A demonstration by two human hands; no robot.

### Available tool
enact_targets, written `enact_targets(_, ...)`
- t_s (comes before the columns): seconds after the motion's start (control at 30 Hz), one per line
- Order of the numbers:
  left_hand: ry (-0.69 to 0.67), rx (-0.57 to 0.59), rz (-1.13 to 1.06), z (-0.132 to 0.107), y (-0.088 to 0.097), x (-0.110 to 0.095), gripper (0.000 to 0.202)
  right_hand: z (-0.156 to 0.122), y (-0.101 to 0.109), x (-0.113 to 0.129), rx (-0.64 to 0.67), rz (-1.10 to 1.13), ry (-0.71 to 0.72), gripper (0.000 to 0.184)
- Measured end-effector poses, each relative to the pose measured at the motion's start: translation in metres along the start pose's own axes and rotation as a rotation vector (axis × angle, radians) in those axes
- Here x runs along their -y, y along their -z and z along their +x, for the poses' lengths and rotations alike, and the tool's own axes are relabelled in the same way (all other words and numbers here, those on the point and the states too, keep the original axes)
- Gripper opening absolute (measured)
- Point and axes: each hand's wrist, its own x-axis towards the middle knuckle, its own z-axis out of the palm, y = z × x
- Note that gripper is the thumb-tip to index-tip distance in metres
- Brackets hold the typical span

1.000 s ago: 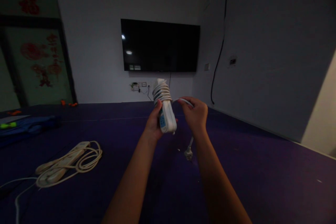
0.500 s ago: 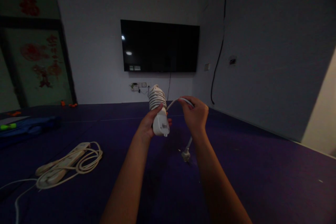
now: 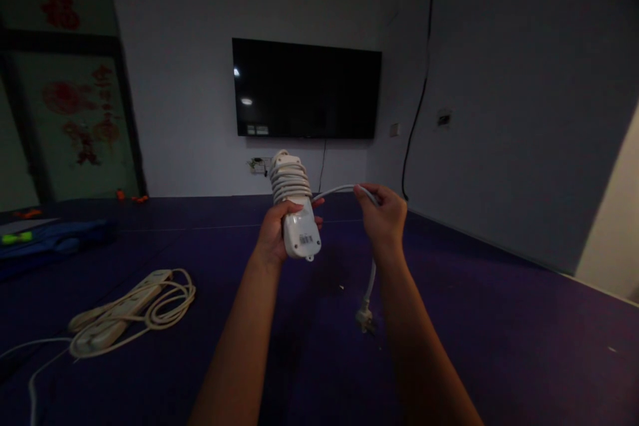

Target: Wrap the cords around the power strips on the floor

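My left hand [image 3: 274, 233] is wrapped round a white power strip [image 3: 298, 233], held upright in front of me with its labelled back facing me. Its white cord [image 3: 288, 181] is wound in several turns round the upper half. My right hand [image 3: 384, 219] pinches the free stretch of that cord to the right of the strip. From that hand the cord hangs down to a white plug [image 3: 365, 318] dangling just above the purple floor.
A second, cream power strip with a loosely coiled cord [image 3: 127, 313] lies on the purple floor mat [image 3: 499, 333] at the left. A dark wall-mounted TV [image 3: 307, 90] and wall sockets are ahead. Blue items [image 3: 50, 239] lie at the far left.
My left hand has turned the strip so its socket face went away and its labelled back shows. My right hand moved right, pulling the cord out; the plug hangs lower.
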Motion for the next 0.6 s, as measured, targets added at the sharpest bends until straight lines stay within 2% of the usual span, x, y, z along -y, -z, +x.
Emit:
enact_targets(0.17,-0.013,0.031,0.001,-0.001,-0.002,0.003,0.045,0.001,0.0,-0.001,0.058,-0.003,0.027,0.026)
enact_targets(0.4,-0.017,0.03,0.007,-0.001,-0.006,0.007,0.042,-0.003,0.002,0.009,0.216,-0.148,0.173,0.036)
enact_targets(0.6,0.022,-0.01,0.025,-0.001,-0.007,0.009,0.031,-0.007,0.002,0.019,0.299,-0.309,0.238,0.022)
